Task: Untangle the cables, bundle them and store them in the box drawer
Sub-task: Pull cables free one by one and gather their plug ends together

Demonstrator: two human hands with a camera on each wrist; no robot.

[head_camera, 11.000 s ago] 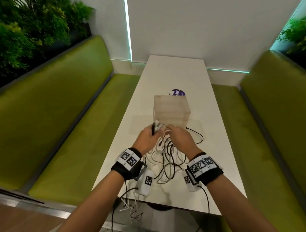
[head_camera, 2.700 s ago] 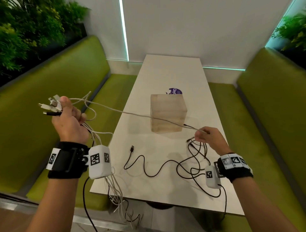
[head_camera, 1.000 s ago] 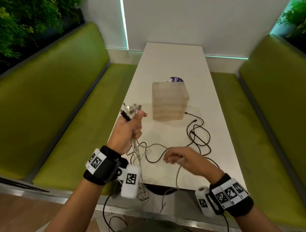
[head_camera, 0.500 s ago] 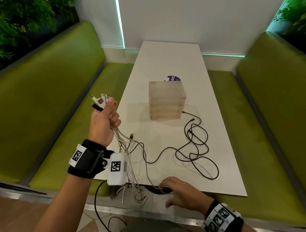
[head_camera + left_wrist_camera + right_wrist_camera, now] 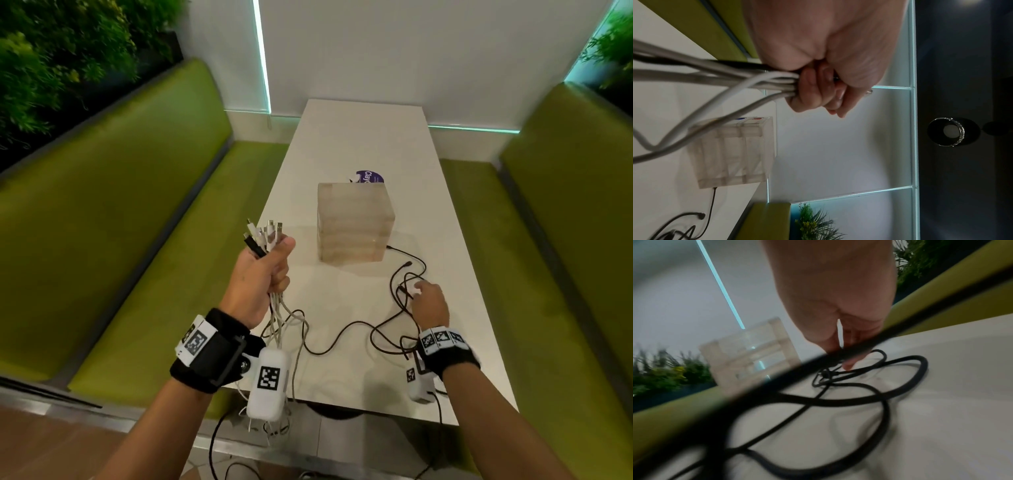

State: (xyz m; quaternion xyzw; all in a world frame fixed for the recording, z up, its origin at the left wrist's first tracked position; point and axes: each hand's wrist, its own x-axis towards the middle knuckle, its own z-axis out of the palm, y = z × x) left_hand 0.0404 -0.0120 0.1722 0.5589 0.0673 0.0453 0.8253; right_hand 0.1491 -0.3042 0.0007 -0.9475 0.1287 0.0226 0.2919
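Observation:
My left hand (image 5: 270,270) is raised above the table's left edge and grips a bunch of white and grey cables (image 5: 265,236), one black among them. Their plugs stick up out of the fist, and the rest hangs down past the table's front edge. The left wrist view shows the left hand (image 5: 818,91) curled tight round the cables (image 5: 756,81). A loose black cable (image 5: 342,346) lies looped on the table. My right hand (image 5: 426,298) reaches down onto its far loops, fingertips (image 5: 849,366) touching the black cable (image 5: 859,395). The translucent box drawer (image 5: 354,226) stands closed beyond.
The long white table (image 5: 359,137) runs away from me between two green benches (image 5: 137,240) (image 5: 565,240). A purple sticker (image 5: 370,176) lies behind the box. More cable ends dangle below the table's front edge (image 5: 274,425).
My right hand has moved from the table's front edge forward and right onto the black cable's loops. My left hand with the bunch has shifted right, nearer the table.

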